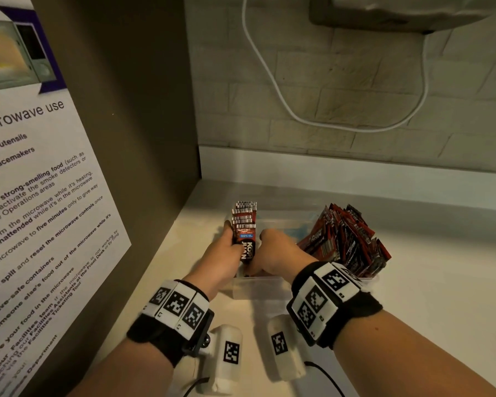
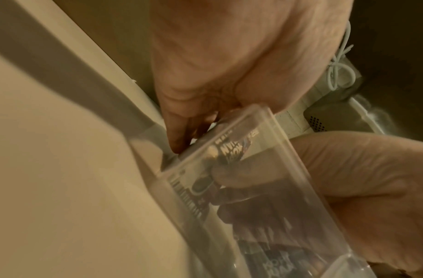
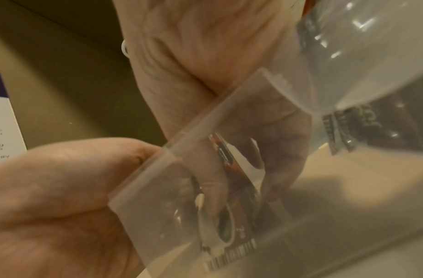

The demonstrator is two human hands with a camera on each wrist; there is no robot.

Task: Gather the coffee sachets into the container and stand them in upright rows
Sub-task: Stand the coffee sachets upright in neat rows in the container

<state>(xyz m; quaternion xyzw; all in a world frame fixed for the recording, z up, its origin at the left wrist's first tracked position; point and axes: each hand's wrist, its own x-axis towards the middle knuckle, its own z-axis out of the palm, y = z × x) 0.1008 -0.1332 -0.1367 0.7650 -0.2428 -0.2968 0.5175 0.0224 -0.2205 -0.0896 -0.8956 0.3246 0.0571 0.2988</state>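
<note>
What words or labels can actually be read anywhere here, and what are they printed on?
"KOPI JUAN": front sachet of the upright row held between the left hand and right hand.
"100%": blue band on that sachet; the rest is too small.
"microwave use" (first letter cut off), "pacemakers", "strong-smelling food", "five minutes": poster on the left panel.
Loose sachets at the container's right end: print unreadable.
Wristband squares: patterns, not words.

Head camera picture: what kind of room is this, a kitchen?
Probably a shared office or hostel pantry. A microwave use notice mentions the Front Desk, and coffee sachets fill a clear container on a white counter.
</note>
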